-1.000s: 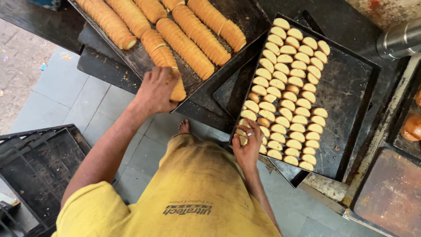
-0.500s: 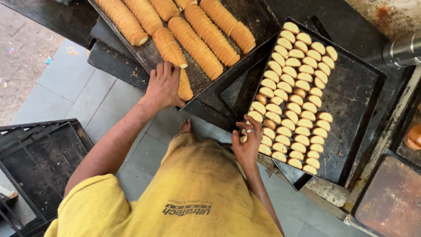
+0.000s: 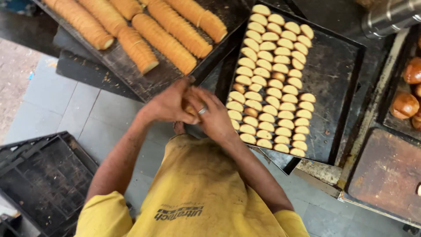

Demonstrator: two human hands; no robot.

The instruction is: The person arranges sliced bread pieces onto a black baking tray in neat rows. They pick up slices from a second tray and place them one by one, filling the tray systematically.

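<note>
A: Head view, item one: left hand (image 3: 166,105) and right hand (image 3: 214,115), pressed together above the grey floor, between the two dark trays.

B: Finger state?

A: Both sets curled closed around a small stack of biscuits (image 3: 189,106), mostly hidden; only a golden edge shows between the palms. Ring (image 3: 202,111) on one right finger.

B: Item two?

A: Right tray (image 3: 337,74): flat oval biscuits (image 3: 269,83) in rows, just beside the right hand.

B: Item three?

A: Left tray (image 3: 144,81): long rolls of stacked biscuits (image 3: 164,41), lying on their sides, near the left hand.
</note>
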